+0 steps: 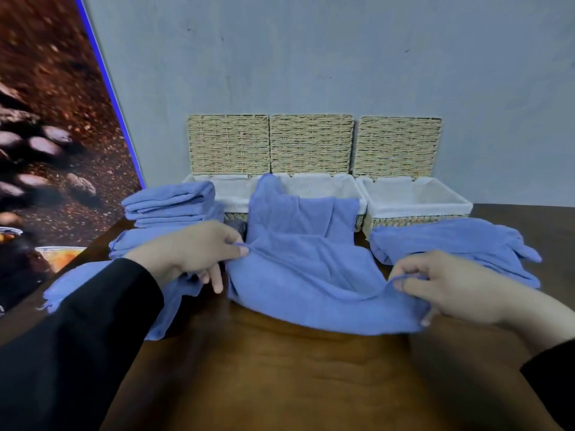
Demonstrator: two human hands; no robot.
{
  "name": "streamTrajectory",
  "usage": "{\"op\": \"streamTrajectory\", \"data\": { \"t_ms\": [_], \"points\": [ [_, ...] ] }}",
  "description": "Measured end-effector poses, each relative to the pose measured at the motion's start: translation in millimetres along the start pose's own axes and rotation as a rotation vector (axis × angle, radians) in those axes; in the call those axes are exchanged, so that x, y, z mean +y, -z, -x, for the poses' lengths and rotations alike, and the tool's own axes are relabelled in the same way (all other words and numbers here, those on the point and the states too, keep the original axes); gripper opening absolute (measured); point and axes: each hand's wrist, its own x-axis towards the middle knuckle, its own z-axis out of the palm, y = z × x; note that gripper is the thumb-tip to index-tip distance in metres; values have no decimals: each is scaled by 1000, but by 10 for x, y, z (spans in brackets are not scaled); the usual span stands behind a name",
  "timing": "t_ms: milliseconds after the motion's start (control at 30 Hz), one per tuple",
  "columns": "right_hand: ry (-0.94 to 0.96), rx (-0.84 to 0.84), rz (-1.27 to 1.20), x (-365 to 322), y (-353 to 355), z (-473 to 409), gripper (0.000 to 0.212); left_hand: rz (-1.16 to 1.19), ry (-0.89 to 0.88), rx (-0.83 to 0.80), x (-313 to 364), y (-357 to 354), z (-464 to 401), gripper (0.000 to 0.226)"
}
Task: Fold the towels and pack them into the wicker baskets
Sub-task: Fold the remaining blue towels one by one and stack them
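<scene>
The left hand [193, 250] and right hand [448, 287] each pinch a top corner of one blue towel [305, 275], fingers closed on the cloth — likely to stretch it square before a fold. It drapes from the counter [280, 368] middle up over the front rim of the middle basket [323, 185]. Folded towels [169, 203] are stacked toward the counter's far left edge, seemingly awaiting packing; loose ones [451, 241] lie right. No writing or labels are visible.

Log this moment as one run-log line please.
left hand: pinching towel corner | right hand: pinching other corner | towel: draped over middle basket | baskets: lids open
</scene>
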Motion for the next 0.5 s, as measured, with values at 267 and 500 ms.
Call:
{"op": "streamTrajectory", "data": {
  "t_ms": [267,500],
  "points": [
    [203,915,-421,-149,106,-242,17,440,-419,646,367,-10,-252,23],
    [369,569,-137,115,-225,20,28,102,-459,536,94,-294,171,32]
  ]
}}
